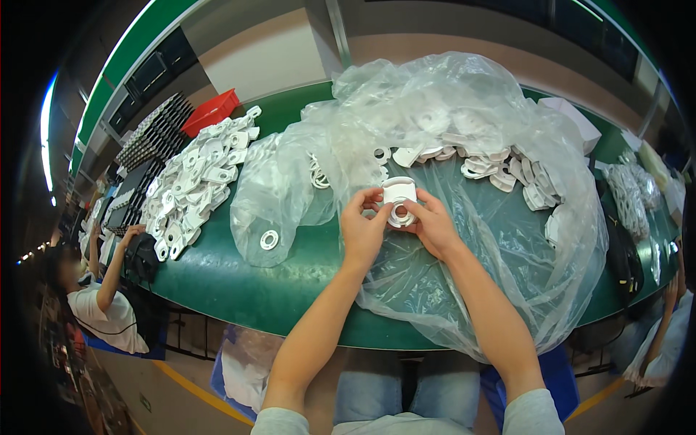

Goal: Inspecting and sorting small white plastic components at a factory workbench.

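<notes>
Between both hands, above the clear plastic sheet, is a white plastic housing (399, 189) with a smooth curved upper end. A white plastic ring (401, 221) with a round hole sits at its lower end; whether the two are joined I cannot tell. My left hand (362, 226) grips the left side, thumb against the ring. My right hand (436, 228) grips the right side, its thumb also at the ring. Fingers behind the part are partly hidden. Beyond my hands, white housings (540, 185) lie in an arc on the sheet, with several loose rings (318, 174) to the left.
A large clear plastic bag (464, 80) spreads over the green table (290, 293). A single ring (269, 239) lies under its left part. Left are a heap of white parts (192, 181), a red bin (210, 112) and stacked black trays (156, 130). Co-workers sit at both sides.
</notes>
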{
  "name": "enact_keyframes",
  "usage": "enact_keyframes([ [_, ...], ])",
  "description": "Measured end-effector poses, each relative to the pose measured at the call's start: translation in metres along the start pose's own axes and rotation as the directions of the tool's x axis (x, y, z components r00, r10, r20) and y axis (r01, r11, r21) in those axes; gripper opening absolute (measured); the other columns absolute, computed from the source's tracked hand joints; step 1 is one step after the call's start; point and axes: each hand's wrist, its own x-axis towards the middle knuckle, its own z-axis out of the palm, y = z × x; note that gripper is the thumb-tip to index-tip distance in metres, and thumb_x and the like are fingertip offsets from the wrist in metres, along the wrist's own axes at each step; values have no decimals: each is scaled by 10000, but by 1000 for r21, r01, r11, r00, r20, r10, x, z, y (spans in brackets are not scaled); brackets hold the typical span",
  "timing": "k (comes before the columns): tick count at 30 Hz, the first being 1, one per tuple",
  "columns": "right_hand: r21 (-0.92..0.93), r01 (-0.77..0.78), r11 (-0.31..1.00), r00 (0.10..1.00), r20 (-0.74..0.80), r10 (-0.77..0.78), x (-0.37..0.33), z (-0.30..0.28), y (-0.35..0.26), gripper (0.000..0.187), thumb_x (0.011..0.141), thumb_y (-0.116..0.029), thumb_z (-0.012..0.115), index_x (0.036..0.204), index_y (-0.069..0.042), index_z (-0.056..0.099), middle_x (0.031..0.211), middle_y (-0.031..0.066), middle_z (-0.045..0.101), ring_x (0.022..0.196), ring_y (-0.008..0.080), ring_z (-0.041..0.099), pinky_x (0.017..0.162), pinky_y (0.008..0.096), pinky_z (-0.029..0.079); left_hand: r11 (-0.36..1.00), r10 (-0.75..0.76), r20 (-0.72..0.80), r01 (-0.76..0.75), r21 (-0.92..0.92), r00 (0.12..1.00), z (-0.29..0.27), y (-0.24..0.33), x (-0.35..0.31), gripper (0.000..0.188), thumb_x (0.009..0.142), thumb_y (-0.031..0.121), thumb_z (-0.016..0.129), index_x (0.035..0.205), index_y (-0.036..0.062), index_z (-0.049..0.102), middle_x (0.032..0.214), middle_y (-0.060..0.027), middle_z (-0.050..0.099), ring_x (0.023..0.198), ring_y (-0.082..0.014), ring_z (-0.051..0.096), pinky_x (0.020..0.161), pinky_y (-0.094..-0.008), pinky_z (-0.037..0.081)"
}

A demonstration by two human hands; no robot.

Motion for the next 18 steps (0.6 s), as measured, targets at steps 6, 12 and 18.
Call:
enact_keyframes([
  [6, -7, -23, 1000, 1000, -11, 23, 1, -2, 1, 300, 937, -127, 485, 1199, 18, 479, 1049, 121, 597, 900, 203, 627, 766, 372, 574, 996, -66, 67, 70, -59, 996, 0, -6, 1, 292, 791, 3, 649, 1073, -20, 576, 906, -27, 565, 782, -72, 524, 641, -206, 472],
  [12, -15, -53, 998, 999, -11, 53, 0, 2, -4, 298, 951, -149, 455, 1194, 21, 484, 1040, 110, 589, 883, 197, 620, 746, 384, 581, 974, -123, 48, 130, -183, 991, 3, -4, 0, 314, 754, 4, 681, 1051, -9, 583, 895, -39, 557, 713, -79, 495, 603, -207, 466],
  [18, -60, -42, 997, 999, -33, 40, 1, 0, -1, 281, 951, -147, 450, 1168, 22, 503, 993, 104, 602, 845, 188, 626, 703, 369, 587, 936, 166, 58, -176, 306, 984, -8, 11, 2, 170, 727, 41, 699, 894, 30, 668, 812, -46, 585, 665, -121, 524, 582, -243, 454],
])
